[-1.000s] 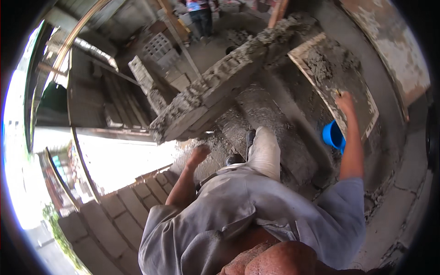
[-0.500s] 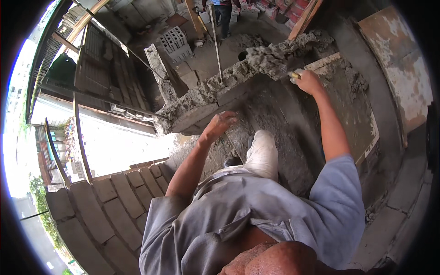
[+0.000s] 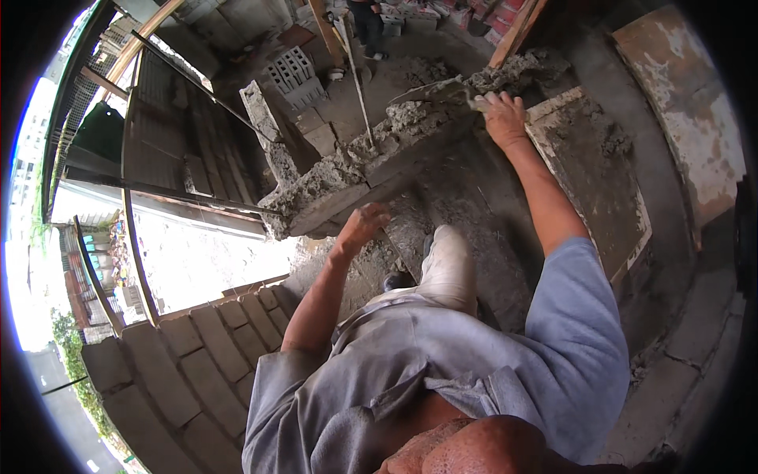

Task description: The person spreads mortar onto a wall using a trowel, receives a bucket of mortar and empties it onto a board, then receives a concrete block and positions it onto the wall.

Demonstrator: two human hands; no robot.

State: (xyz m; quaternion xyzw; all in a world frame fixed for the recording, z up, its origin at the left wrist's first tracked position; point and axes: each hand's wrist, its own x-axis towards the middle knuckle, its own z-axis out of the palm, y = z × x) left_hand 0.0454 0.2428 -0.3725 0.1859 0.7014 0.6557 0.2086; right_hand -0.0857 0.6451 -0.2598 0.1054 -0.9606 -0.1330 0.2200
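My right hand (image 3: 503,120) is closed on the handle of a trowel, whose mortar-smeared blade (image 3: 433,92) is tilted over the top of a rough concrete wall (image 3: 332,175). Lumpy wet mortar (image 3: 407,117) lies along that top below the blade. My left hand (image 3: 365,223) hangs lower, on the near side of the wall, with loosely bent fingers apart and nothing visible in them. Beside my right forearm is a mortar-coated board (image 3: 600,197) with a pale edge and some mortar heaped on it.
A person's dark-trousered legs (image 3: 369,31) stand beyond the wall, near hollow blocks (image 3: 294,73) and a thin upright pole (image 3: 359,99). A short concrete post (image 3: 260,110) joins the wall. A block wall (image 3: 189,355) is at lower left, a stained panel (image 3: 683,118) at far right.
My right hand has gone from the board up and left to the wall top with the trowel; the mortar load seen on the blade has left it. My left hand has risen toward the wall.
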